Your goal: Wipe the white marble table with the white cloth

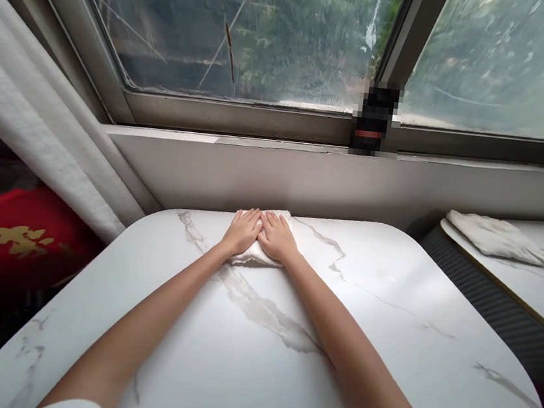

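Note:
Both arms reach straight ahead over a white marble-patterned table (389,296). Near its far edge lies a folded white cloth (256,255). My left hand (243,231) rests palm down on the cloth's left part, fingers stretched forward. Beside it, my right hand (277,236) lies flat on the right part, and the two hands touch or nearly touch at the thumbs. Neither hand wraps its fingers round the cloth. Much of the cloth is hidden under the palms; its front edge and far right corner show.
A window (251,38) with a sill stands behind the table. At left hang a pale curtain (33,98) and a red fabric item with gold print (22,241). Another white cloth (497,237) lies on a side cabinet (542,287) at right. A pixelated dark shape (375,117) covers part of the window frame.

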Demonstrator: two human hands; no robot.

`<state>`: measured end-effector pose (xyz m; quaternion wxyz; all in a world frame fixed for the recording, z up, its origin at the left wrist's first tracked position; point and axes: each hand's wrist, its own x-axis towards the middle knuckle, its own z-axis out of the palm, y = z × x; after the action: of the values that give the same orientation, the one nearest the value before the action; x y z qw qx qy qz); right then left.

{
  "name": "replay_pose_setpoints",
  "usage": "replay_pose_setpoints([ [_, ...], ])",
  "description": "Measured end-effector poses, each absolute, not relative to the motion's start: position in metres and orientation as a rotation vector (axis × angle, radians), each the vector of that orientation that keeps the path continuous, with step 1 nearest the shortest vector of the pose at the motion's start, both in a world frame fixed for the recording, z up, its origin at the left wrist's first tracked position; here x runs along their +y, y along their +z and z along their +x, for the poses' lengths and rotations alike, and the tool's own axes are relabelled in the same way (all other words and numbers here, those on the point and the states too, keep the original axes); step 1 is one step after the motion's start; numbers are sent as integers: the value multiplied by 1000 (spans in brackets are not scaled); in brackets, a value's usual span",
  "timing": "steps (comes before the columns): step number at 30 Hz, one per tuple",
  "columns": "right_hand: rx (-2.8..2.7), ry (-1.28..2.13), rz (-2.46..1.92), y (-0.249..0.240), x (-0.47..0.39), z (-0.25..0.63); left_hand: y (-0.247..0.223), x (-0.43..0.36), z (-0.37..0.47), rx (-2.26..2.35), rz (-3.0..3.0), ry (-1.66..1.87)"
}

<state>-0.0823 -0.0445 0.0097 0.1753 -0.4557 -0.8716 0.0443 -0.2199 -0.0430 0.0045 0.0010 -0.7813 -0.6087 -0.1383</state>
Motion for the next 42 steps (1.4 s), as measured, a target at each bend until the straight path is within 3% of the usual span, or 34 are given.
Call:
replay_pose_setpoints([
  [5, -2397, 237, -1274, 10, -105, -80, 3, -103, -225, -1820, -2518, -411],
  [14, -2329, 724, -1076, 18, -245, -99, 3, -250, -267, -1618, -2612, -401],
  [19, -2397, 877, -908, 27, -268, -125, -3, -288, -306, -1639, -2527, -435],
  [23, -2484, 743, -889, 24, -231, -151, -8, -259, -334, -1705, -2485, -432],
  [30, -2496, 317, -1084, 8, -114, -190, -3, -130, -359, -1862, -2500, -429],
  [35, -2435, 244, -1188, 5, -62, -209, -2, -64, -374, -1820, -2583, -458],
  [42, -2363, 154, -1170, 2, -35, -249, -9, -30, -422, -1791, -2597, -473],
])
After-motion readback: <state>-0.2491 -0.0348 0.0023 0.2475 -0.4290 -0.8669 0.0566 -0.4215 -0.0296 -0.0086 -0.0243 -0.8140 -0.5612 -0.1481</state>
